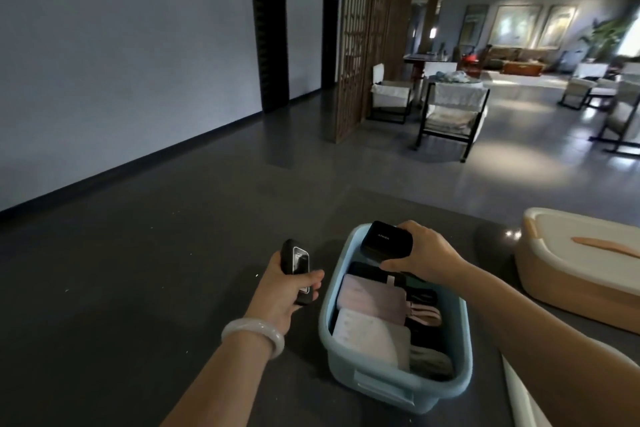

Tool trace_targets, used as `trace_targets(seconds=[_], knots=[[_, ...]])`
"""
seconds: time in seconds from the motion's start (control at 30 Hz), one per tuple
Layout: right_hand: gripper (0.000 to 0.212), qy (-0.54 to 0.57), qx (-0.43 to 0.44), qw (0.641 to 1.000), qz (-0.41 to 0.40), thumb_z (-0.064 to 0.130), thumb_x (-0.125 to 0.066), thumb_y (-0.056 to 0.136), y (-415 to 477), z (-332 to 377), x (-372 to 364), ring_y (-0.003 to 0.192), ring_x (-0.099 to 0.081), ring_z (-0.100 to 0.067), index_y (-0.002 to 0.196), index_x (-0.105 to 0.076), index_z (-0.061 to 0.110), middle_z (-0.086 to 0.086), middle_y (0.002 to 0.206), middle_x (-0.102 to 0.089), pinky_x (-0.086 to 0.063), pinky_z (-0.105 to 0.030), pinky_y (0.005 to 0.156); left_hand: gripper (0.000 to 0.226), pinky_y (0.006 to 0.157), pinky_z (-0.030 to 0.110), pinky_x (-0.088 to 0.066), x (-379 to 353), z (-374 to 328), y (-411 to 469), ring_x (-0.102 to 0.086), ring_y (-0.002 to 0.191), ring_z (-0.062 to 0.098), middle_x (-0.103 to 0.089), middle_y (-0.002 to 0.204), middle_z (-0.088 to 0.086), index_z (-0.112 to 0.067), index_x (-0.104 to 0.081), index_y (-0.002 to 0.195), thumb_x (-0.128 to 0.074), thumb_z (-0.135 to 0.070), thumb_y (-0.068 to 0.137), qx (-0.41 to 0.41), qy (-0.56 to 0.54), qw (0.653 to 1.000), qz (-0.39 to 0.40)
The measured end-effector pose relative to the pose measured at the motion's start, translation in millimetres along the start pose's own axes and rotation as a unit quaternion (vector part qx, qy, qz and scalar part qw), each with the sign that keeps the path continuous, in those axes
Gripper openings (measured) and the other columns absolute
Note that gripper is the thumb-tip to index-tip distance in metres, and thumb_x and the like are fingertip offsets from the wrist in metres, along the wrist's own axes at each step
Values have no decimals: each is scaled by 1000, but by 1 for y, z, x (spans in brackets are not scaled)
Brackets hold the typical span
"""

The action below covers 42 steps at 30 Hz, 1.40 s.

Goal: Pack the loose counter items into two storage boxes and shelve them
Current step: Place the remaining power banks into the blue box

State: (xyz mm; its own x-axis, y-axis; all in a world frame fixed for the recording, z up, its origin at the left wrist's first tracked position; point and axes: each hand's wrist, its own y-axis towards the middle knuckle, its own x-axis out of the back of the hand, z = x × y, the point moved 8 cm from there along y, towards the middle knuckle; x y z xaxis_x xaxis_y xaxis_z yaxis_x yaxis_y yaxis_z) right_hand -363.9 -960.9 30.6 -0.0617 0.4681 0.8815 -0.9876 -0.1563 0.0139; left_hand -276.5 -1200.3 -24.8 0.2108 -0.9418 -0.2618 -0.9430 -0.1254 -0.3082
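Observation:
A light blue storage box (446, 388) stands on the dark counter (138, 288), its lid off. Inside lie a pink power bank (370, 298), a white one (367, 336), dark items and cables. My right hand (426, 253) grips a black charger block (384, 241) over the box's far end. My left hand (287, 291), a pale bangle on its wrist, holds a small black device with a screen (298, 269) to the left of the box. A beige storage box (571, 274) with its lid on sits at the right.
The counter's far edge runs just beyond the boxes, with open floor behind it. Chairs (450, 111) and a wooden lattice screen (367, 38) stand further back. A white edge (519, 392) shows at the lower right.

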Motion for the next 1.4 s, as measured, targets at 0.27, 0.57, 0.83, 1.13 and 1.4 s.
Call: trace_targets(seconds=[0.27, 0.57, 0.83, 1.13, 1.4], knots=[[74, -9, -36, 998, 43, 42, -86, 62, 40, -28, -30, 108, -56, -16, 125, -55, 22, 7, 112, -61, -43, -27, 89, 71, 91, 45, -52, -19, 11, 58, -65, 104, 26, -68, 111, 7, -32, -51, 120, -79, 9, 69, 22, 72, 995, 60], [78, -6, -4, 993, 118, 41, -87, 63, 71, -34, -73, 108, -52, -10, 130, -53, 20, 6, 121, -59, -39, -22, 88, 68, 71, 31, -51, -31, 26, 76, -65, 97, 20, -67, 110, 6, -29, -52, 116, -69, 20, 72, 48, 25, 996, 67], [57, 104, -14, 981, 163, 21, -82, 73, 73, -53, -82, 114, -56, -9, 125, -59, 24, 9, 120, -63, -40, -30, 106, 74, 78, 37, -53, -29, 31, 84, -66, 102, 26, -69, 112, 9, -28, -52, 126, -70, 20, 72, 62, 14, 996, 57], [62, 187, -40, 970, 152, 18, -84, 71, 68, -64, -86, 118, -55, -7, 127, -60, 27, 11, 123, -63, -37, -32, 110, 71, 82, 41, -56, -30, 35, 83, -67, 102, 30, -68, 113, 14, -22, -52, 128, -70, 18, 73, 57, -4, 997, 50], [59, 219, -43, 964, 146, 13, -84, 70, 65, -62, -86, 113, -57, -4, 124, -63, 27, 13, 117, -66, -39, -32, 108, 64, 71, 33, -55, -31, 34, 77, -67, 97, 27, -68, 110, 13, -24, -54, 119, -71, 17, 73, 47, -7, 998, 41]])
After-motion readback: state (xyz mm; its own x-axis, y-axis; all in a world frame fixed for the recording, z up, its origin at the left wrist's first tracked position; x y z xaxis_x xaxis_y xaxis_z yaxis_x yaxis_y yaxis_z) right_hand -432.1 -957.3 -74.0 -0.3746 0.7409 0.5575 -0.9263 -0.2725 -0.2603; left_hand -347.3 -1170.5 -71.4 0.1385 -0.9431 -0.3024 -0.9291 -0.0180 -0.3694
